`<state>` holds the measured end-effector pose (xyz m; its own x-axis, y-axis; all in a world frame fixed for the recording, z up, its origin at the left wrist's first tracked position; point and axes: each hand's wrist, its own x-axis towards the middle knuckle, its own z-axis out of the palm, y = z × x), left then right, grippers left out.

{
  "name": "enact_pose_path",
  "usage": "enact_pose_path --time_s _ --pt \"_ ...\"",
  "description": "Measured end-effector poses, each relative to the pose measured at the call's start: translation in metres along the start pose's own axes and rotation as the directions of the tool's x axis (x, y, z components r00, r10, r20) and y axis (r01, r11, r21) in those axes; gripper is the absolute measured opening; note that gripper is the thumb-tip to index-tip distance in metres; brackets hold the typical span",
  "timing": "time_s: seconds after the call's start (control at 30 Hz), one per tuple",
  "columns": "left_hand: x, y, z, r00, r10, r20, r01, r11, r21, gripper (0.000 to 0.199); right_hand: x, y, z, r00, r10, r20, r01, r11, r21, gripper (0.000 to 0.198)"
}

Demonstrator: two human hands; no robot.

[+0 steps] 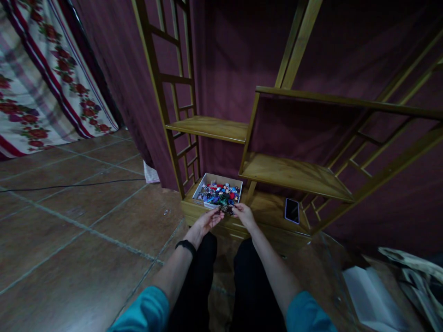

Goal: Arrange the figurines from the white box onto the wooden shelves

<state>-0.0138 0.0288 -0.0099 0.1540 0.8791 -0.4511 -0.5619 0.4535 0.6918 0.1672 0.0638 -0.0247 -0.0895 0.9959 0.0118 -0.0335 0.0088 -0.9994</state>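
A small dark trinket (225, 210), too small to make out exactly, is held between both hands at the front of an open white box (199, 192). My left hand (208, 220), palm partly up, has its fingertips closed on the trinket's left side. From the right, my right hand (244, 215) pinches its other side. Many small colourful figures (216, 191), in red, blue, white and green, fill the box just beyond my fingers. Part of the box's front wall is hidden behind the hands and trinket.
The box stands on the bottom level of a wooden shelf unit (289, 177) with stepped boards above. A phone (291, 210) lies to the right on that level. A black cable (72, 186) crosses the tiled floor at left; a white folded sheet (372, 295) lies at lower right.
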Motion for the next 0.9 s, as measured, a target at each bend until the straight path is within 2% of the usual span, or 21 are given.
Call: enact_pose_path --time_s 0.27,0.47,0.73,0.9 --pt "-0.002 -0.004 -0.002 0.994 0.102 0.028 -0.104 0.991 0.08 0.014 0.001 0.002 0.003 0.998 0.066 -0.009 -0.065 0.994 0.09 0.031" --pt "-0.004 -0.006 -0.001 0.988 0.153 0.029 -0.155 0.982 0.111 0.014 -0.003 -0.01 0.004 0.983 0.178 -0.037 -0.168 0.969 0.181 0.028" --pt "-0.003 -0.009 0.001 0.981 0.182 0.065 -0.191 0.965 0.178 0.027 -0.01 -0.023 0.0 0.964 0.264 0.041 -0.267 0.939 0.218 0.044" --pt "-0.003 -0.01 0.002 0.974 0.207 0.092 -0.221 0.957 0.186 0.028 -0.011 -0.028 0.002 0.957 0.283 0.069 -0.292 0.927 0.237 0.044"
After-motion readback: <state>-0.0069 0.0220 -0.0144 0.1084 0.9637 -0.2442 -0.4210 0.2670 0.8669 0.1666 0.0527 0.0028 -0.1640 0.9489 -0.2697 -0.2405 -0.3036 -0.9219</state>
